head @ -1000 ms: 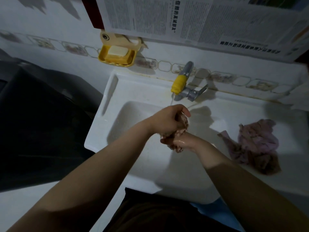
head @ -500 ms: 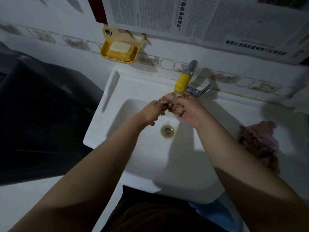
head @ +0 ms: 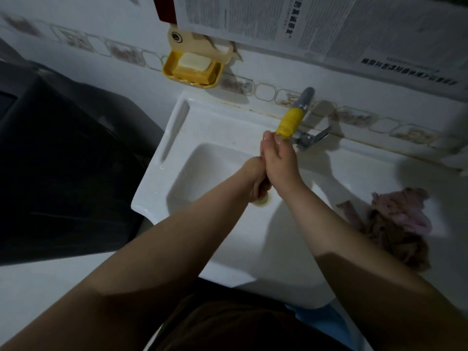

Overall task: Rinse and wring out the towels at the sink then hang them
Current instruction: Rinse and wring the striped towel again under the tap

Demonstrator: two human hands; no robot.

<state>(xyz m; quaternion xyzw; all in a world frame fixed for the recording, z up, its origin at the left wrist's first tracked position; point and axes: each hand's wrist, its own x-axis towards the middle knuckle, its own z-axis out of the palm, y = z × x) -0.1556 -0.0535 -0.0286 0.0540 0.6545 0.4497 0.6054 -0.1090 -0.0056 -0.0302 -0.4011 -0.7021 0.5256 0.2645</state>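
Looking down through the head view, I see both hands meeting over the basin of the white sink (head: 162, 153), just under the yellow-sleeved tap (head: 291, 122). My left hand (head: 255, 178) is curled low over the drain (head: 262, 200), and something dark shows under its fingers, but I cannot tell whether that is a towel or shadow. My right hand (head: 281, 165) lies pressed against the left, its fingers straight and reaching up toward the spout. Any cloth between the palms is hidden, so I cannot say they are clamped on one.

The one towel I can plainly see is the pinkish-brown towel (head: 395, 224), crumpled on the sink's right ledge, well apart from both hands. It lies in a loose heap that runs roughly from the far side toward me, with a narrow tail poking left toward the basin. I judge it soft, limp and heavy with water, likely to sag and drip when lifted. I would gather it by the bunched middle, then stretch it out lengthwise so the two ends can be twisted against each other.

A yellow soap dish (head: 192, 69) hangs on the tiled wall above the sink's left corner, and newspaper sheets (head: 316, 26) cover the wall higher up.
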